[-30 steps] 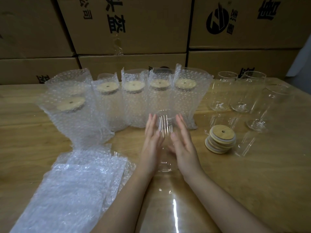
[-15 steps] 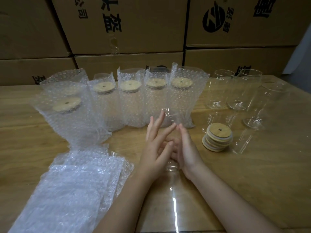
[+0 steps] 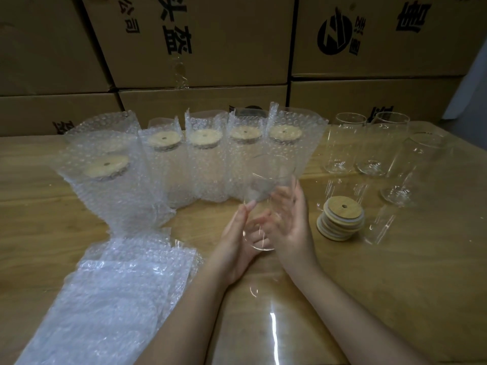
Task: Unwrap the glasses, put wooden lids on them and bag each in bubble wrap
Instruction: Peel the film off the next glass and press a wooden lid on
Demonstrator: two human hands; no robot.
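Observation:
A clear, lidless glass (image 3: 268, 180) is off the table and tilted away from me, held between both hands. My left hand (image 3: 235, 241) cups its base and lower side. My right hand (image 3: 293, 219) wraps its right side, fingers showing through the glass. A stack of round wooden lids (image 3: 341, 219) with centre holes lies just right of my right hand. Flat bubble wrap bags (image 3: 118, 299) are piled at the near left. Several lidded glasses in bubble wrap (image 3: 203, 159) stand in a row behind my hands.
Three bare glasses (image 3: 379, 148) stand at the far right on a wooden table (image 3: 421, 285). A clear plastic film (image 3: 263, 325) lies between my forearms. Cardboard boxes (image 3: 210, 48) wall off the back.
My hands went from flat against the upright glass to cupping it. The glass has come up off the table and tipped away from me.

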